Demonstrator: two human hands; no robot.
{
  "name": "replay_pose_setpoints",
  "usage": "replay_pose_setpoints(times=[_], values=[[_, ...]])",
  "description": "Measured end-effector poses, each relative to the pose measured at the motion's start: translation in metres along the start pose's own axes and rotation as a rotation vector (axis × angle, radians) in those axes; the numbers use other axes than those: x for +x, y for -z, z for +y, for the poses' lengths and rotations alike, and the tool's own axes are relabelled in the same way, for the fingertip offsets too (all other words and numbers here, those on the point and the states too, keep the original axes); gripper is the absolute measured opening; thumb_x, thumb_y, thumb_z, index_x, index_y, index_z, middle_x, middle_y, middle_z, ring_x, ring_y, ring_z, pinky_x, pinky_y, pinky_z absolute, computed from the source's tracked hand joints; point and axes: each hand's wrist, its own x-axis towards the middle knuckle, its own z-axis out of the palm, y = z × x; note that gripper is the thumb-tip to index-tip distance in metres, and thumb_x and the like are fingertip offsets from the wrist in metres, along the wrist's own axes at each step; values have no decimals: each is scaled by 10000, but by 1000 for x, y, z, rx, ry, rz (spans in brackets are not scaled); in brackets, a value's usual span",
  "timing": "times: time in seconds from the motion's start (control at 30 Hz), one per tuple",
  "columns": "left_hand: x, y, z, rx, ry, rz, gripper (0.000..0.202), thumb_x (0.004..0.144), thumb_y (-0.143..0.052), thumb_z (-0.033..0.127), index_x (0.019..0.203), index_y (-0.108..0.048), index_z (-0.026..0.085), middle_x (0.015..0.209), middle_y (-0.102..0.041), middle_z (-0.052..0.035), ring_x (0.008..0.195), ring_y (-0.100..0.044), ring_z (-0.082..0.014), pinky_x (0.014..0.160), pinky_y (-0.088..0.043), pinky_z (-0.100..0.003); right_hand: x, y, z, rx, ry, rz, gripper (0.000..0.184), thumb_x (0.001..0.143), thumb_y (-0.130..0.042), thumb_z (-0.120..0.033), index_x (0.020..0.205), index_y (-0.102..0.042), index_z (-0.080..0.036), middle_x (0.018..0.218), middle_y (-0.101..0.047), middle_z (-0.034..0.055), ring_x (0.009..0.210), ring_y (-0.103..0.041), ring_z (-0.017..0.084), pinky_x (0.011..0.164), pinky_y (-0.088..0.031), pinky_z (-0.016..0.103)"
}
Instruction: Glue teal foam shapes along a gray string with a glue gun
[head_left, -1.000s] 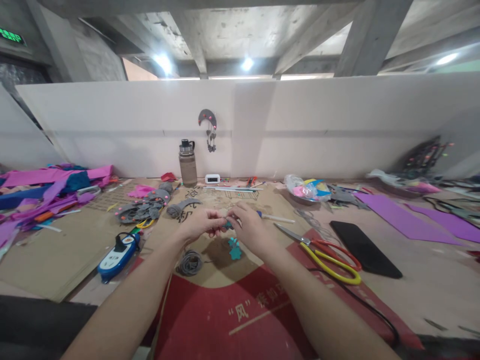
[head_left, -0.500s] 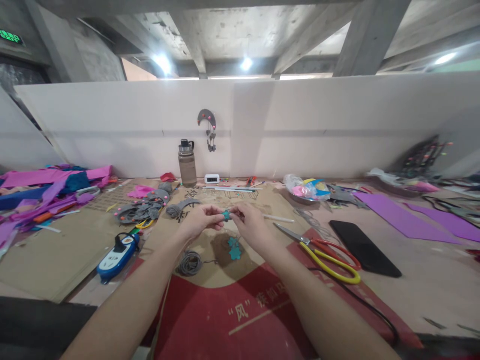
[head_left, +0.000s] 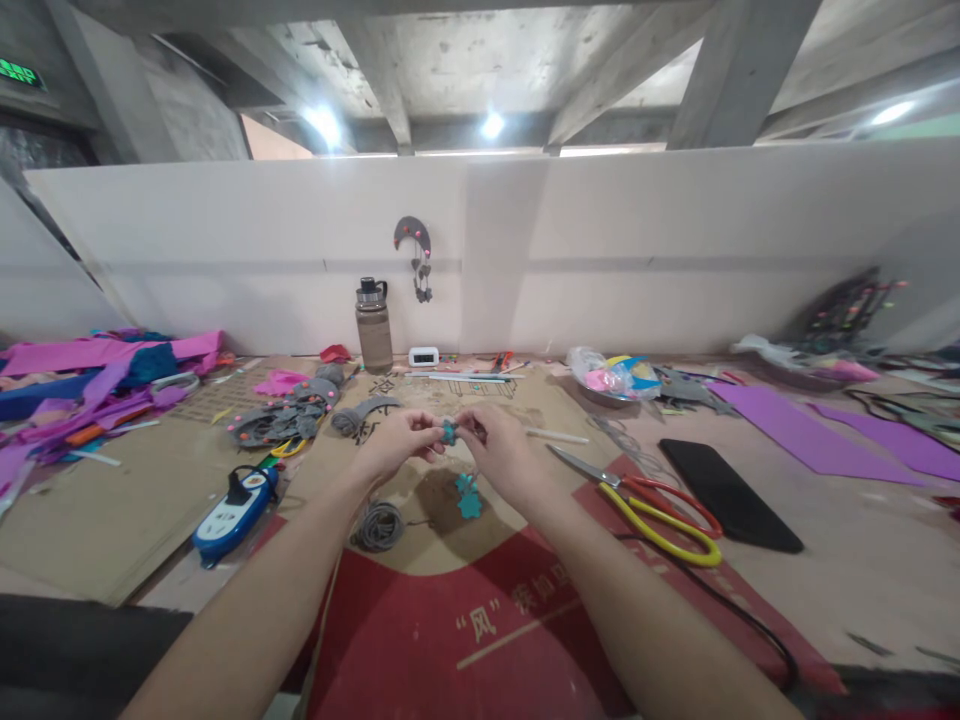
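Between my two hands is a small teal felt piece (head_left: 449, 431), raised above the cardboard. My left hand (head_left: 409, 440) pinches it from the left with thumb and forefinger. From the other side, the fingertips of my right hand (head_left: 486, 440) close on its right edge. Just below hang or lie more teal flower-shaped felt pieces (head_left: 469, 497); I cannot tell whether they touch the board. A coil of grey cord (head_left: 379, 527) lies left of them, its loose end trailing right. Fingers hide part of the held piece.
Scissors (head_left: 645, 510) with red and yellow handles and a black phone (head_left: 729, 495) lie at the right. A blue-and-white power strip (head_left: 235, 515) sits left, near grey felt scraps (head_left: 285, 420). At the back stand a bottle (head_left: 373, 328) and a small white clock (head_left: 424, 357).
Both hands have shifted very slightly left with the teal felt piece, which has turned a little between the fingertips. Everything else on the table stays put.
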Motion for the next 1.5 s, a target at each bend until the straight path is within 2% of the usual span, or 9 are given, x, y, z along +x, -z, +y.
replay_pose_setpoints(times=[0.23,0.33,0.53,0.73,0.87,0.9,1.03,1.2,1.5], values=[[2,-1,-3,-172,6,46,290,628,-734,272,713,-491,138,612,-624,-23,516,-592,-99,515,-486,-216,-1,-3,-1,21,-22,27,110,822,-491,-170,727,-542,-194,733,-569,38,743,-509,172,687,-389,294],[1,-3,-1,-230,-20,37,334,609,-754,245,803,-501,145,634,-599,10,550,-612,-113,533,-517,-239,-2,-7,2,0,-55,19,131,848,-466,-191,729,-522,-192,755,-561,45,746,-502,174,685,-377,293],[-1,-5,1,-203,-20,-19,449,633,-752,212,1022,-539,139,726,-632,-20,650,-646,-134,625,-549,-270,-4,-9,1,-84,-97,7,226,898,-390,-274,699,-466,-200,731,-519,34,709,-477,168,640,-348,285],[-1,-5,0,-198,20,-20,369,645,-748,253,940,-562,133,678,-639,-21,608,-637,-123,612,-543,-251,-3,-5,-2,-16,-61,-5,267,900,-378,-280,655,-448,-201,684,-506,20,682,-466,156,626,-345,271],[-1,-2,1,-195,-10,38,323,644,-743,262,891,-578,135,691,-607,1,567,-604,-98,543,-528,-225,0,-5,0,100,-47,-32,83,812,-540,-266,807,-524,-185,739,-536,17,708,-480,155,642,-371,268],[-1,-1,1,-198,-13,48,319,642,-742,260,887,-578,138,692,-601,5,564,-600,-95,528,-523,-219,0,-4,1,111,-36,-34,104,781,-576,-244,849,-529,-181,756,-539,18,718,-484,156,647,-376,268],[-1,0,2,-190,-11,60,320,637,-742,261,883,-573,147,694,-587,12,567,-593,-92,503,-510,-207,0,-2,0,108,19,-13,18,778,-549,-162,773,-550,-179,758,-555,29,748,-498,157,670,-381,270],[-3,-4,4,-120,-12,29,336,629,-748,299,879,-583,147,693,-579,16,578,-594,-94,499,-503,-204,-1,3,-2,84,0,49,119,831,-518,-230,731,-560,-181,721,-569,28,723,-507,155,666,-375,271],[-5,-8,6,-41,-41,1,349,641,-733,306,927,-598,157,718,-596,6,591,-594,-98,486,-499,-199,-2,3,-5,-48,-42,24,253,888,-408,-265,681,-532,-187,692,-569,28,677,-503,149,626,-342,257]])
